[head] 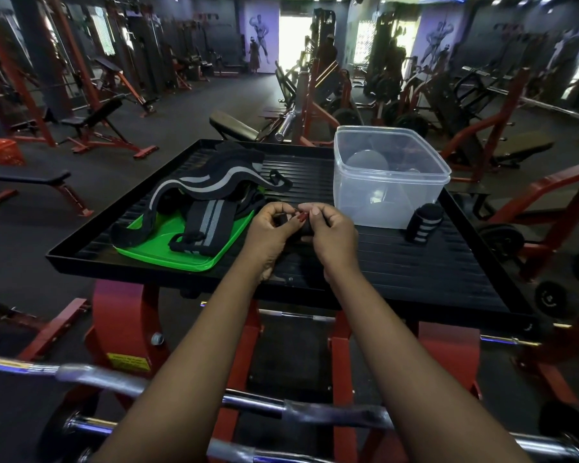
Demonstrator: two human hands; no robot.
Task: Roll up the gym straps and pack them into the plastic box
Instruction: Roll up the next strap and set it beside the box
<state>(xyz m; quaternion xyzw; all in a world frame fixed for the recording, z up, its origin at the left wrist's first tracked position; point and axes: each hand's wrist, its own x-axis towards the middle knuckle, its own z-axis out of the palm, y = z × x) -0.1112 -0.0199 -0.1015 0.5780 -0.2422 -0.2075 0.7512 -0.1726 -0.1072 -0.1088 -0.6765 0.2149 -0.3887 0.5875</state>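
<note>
Both hands meet over the middle of the counter (398,262): the left hand (270,226) and the right hand (332,229) have their fingers curled in toward each other, pinching a small black strap (304,229) between them. Most of that strap is hidden behind the fingers, so how tightly it is wound I cannot tell. It is held just above the ridged black surface, near the front corner of the plastic box (381,195).

The box stands open on the far right part of the counter, clear-walled. What lies inside it is too blurred to make out. Just beside its right front corner a finished roll (423,223), black with grey stripes, stands upright on the counter.

To the left of the hands lies a heap of loose straps (208,213), black with grey bands. One long one arches up and back toward the far edge. They rest partly on a green lid (181,253) that lies flat near the counter's front left.

The counter sits on a red frame (121,315), and chrome barbell bars (108,382) cross below the forearms. Gym benches and machines fill the dim room behind.
</note>
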